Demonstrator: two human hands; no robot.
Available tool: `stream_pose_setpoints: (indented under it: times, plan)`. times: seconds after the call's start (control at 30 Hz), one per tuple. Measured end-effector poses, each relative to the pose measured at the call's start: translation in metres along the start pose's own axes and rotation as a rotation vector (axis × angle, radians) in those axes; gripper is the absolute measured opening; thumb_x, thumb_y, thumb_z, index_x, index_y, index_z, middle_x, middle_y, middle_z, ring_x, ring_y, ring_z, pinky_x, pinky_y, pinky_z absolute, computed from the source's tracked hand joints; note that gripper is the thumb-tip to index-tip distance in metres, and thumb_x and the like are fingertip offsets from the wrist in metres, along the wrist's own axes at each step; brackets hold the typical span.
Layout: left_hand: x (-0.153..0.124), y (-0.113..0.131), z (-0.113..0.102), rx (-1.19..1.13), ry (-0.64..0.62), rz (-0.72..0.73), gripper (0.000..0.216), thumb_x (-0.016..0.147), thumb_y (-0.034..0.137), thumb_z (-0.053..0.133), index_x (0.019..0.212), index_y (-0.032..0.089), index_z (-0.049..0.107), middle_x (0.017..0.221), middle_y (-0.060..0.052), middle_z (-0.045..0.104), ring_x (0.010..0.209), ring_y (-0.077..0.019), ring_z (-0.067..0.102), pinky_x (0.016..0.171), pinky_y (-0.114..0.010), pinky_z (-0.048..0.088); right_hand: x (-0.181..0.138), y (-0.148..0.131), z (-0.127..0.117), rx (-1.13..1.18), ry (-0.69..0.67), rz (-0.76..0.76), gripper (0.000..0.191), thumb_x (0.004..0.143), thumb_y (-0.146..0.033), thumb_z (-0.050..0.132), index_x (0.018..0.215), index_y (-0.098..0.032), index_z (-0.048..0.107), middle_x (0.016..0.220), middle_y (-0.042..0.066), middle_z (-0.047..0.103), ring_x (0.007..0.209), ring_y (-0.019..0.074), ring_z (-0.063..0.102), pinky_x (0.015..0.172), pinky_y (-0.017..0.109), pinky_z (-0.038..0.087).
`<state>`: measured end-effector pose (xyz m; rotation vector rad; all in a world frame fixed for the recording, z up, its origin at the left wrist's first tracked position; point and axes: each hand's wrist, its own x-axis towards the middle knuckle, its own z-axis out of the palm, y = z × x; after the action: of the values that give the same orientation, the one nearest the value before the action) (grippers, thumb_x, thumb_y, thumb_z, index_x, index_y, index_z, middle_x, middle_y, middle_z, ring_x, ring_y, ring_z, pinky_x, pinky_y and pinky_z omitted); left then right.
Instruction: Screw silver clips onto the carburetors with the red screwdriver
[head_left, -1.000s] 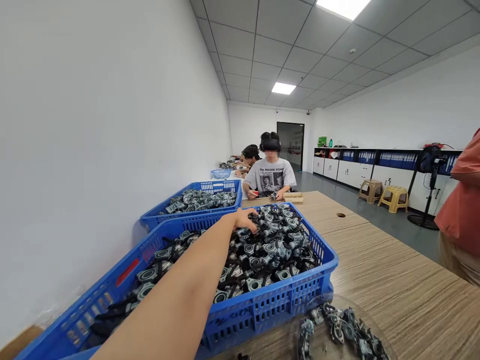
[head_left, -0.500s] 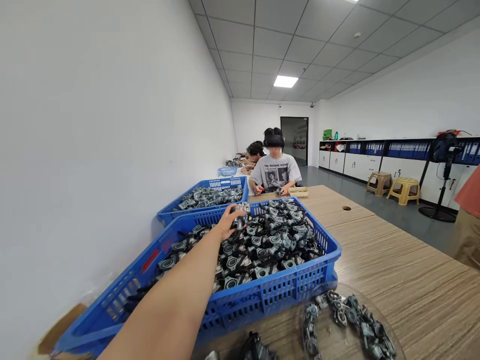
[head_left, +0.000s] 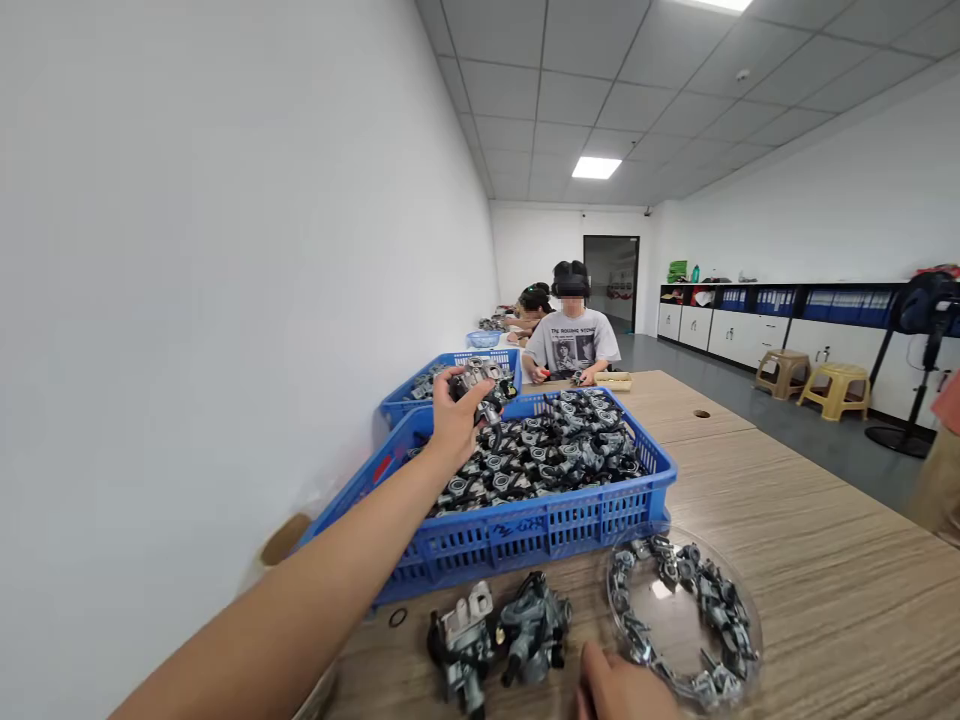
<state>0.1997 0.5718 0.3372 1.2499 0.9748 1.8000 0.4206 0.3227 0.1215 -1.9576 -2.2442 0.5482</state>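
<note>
My left hand (head_left: 455, 415) is closed round a metal carburetor (head_left: 480, 380), lifted above the near blue crate (head_left: 540, 525). Many similar carburetors (head_left: 570, 450) with black hoses are piled in that crate. On the table before it stand two more, a silver-topped carburetor (head_left: 463, 640) and a darker carburetor (head_left: 535, 625), side by side. My right hand (head_left: 626, 690) enters at the bottom edge, between them and a round clear tray (head_left: 756, 620); its fingers are mostly cut off or hidden. Small metal parts (head_left: 724, 605) lie in a ring inside the tray.
A black rubber ring (head_left: 397, 618) rests on the wooden table (head_left: 817, 540). Behind the near crate is a second blue crate (head_left: 405, 390) against the wall. A co-worker (head_left: 574, 335) sits across the table, by a small tan box (head_left: 613, 381). Stools (head_left: 834, 388) stand on the right.
My left hand has lifted the carburetor up and nearer from the crate. The view has tilted and turned left, and my right hand now shows at the bottom beside the round tray.
</note>
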Motion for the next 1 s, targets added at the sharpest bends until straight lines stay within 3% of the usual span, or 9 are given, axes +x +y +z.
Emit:
stream_pose_setpoints:
  times: [0.17, 0.3, 0.4, 0.47, 0.53, 0.63, 0.77, 0.9, 1.0]
  plan:
    - [-0.087, 0.046, -0.043, 0.05, -0.043, -0.057, 0.071, 0.072, 0.047, 0.092, 0.132, 0.035, 0.056, 0.121, -0.008, 0.071, 0.09, -0.028, 0.075, 0.062, -0.034, 0.066, -0.019, -0.009, -0.022, -0.035, 0.033, -0.047, 0.024, 0.109, -0.017, 0.05, 0.125, -0.018, 0.068, 0.115, 0.017, 0.085, 0.105, 0.0323, 0.085, 0.078, 0.031, 0.053]
    - [-0.168, 0.066, -0.078, 0.137, -0.035, -0.188, 0.075, 0.076, 0.052, 0.082, 0.142, 0.039, 0.049, 0.114, -0.005, 0.076, 0.08, -0.0267, 0.077, 0.061, -0.036, 0.065, -0.03, -0.016, -0.035, -0.034, 0.055, -0.053, 0.024, 0.11, -0.014, 0.045, 0.121, -0.017, 0.067, 0.115, 0.016, 0.085, 0.105, 0.0316, 0.084, 0.077, 0.031, 0.049]
    - [-0.225, 0.06, -0.106, 0.164, 0.049, -0.351, 0.083, 0.068, 0.054, 0.088, 0.14, 0.039, 0.052, 0.116, -0.005, 0.078, 0.083, -0.0297, 0.078, 0.066, -0.041, 0.069, -0.031, -0.018, -0.039, -0.034, 0.065, -0.051, 0.025, 0.111, -0.013, 0.042, 0.119, -0.016, 0.066, 0.112, 0.017, 0.085, 0.105, 0.0316, 0.084, 0.076, 0.031, 0.046]
    - [-0.257, 0.047, -0.126, 0.216, 0.093, -0.349, 0.085, 0.065, 0.061, 0.089, 0.14, 0.037, 0.057, 0.112, -0.007, 0.079, 0.084, -0.0327, 0.078, 0.063, -0.042, 0.067, -0.03, -0.018, -0.038, -0.035, 0.064, -0.052, 0.025, 0.112, -0.014, 0.041, 0.119, -0.017, 0.065, 0.112, 0.016, 0.085, 0.105, 0.0313, 0.084, 0.076, 0.031, 0.045]
    - [-0.282, 0.032, -0.146, 0.331, 0.082, -0.333, 0.091, 0.06, 0.061, 0.094, 0.139, 0.03, 0.061, 0.114, -0.011, 0.08, 0.091, -0.0372, 0.08, 0.071, -0.045, 0.069, -0.029, -0.017, -0.037, -0.038, 0.058, -0.05, 0.023, 0.112, -0.015, 0.042, 0.117, -0.018, 0.064, 0.112, 0.016, 0.085, 0.104, 0.0314, 0.084, 0.075, 0.032, 0.044]
    - [-0.305, 0.016, -0.164, 0.529, 0.091, -0.317, 0.089, 0.057, 0.058, 0.093, 0.134, 0.023, 0.067, 0.116, -0.013, 0.079, 0.105, -0.0425, 0.078, 0.093, -0.053, 0.067, -0.03, -0.016, -0.035, -0.04, 0.058, -0.044, 0.02, 0.112, -0.017, 0.042, 0.114, -0.019, 0.063, 0.108, 0.015, 0.085, 0.102, 0.0321, 0.083, 0.073, 0.032, 0.043]
    - [-0.317, 0.008, -0.161, 0.725, 0.045, -0.403, 0.088, 0.059, 0.052, 0.088, 0.139, 0.022, 0.066, 0.119, -0.014, 0.074, 0.119, -0.0451, 0.074, 0.111, -0.059, 0.058, -0.033, -0.014, -0.035, -0.044, 0.076, -0.05, 0.022, 0.114, -0.018, 0.039, 0.111, -0.021, 0.061, 0.109, 0.014, 0.084, 0.102, 0.0314, 0.083, 0.075, 0.033, 0.043]
    - [-0.317, -0.003, -0.145, 0.791, 0.067, -0.39, 0.085, 0.065, 0.049, 0.079, 0.143, 0.022, 0.062, 0.121, -0.014, 0.069, 0.124, -0.045, 0.07, 0.113, -0.059, 0.055, -0.031, -0.013, -0.034, -0.053, 0.073, -0.054, 0.021, 0.113, -0.017, 0.04, 0.11, -0.021, 0.06, 0.107, 0.014, 0.084, 0.1, 0.0316, 0.084, 0.073, 0.033, 0.043]
    - [-0.312, -0.014, -0.136, 0.806, 0.015, -0.431, 0.087, 0.065, 0.05, 0.078, 0.145, 0.022, 0.059, 0.121, -0.014, 0.065, 0.123, -0.0438, 0.069, 0.11, -0.059, 0.056, -0.028, -0.01, -0.03, -0.049, 0.071, -0.061, 0.02, 0.113, -0.019, 0.041, 0.112, -0.021, 0.061, 0.107, 0.014, 0.084, 0.099, 0.0319, 0.084, 0.073, 0.033, 0.044]
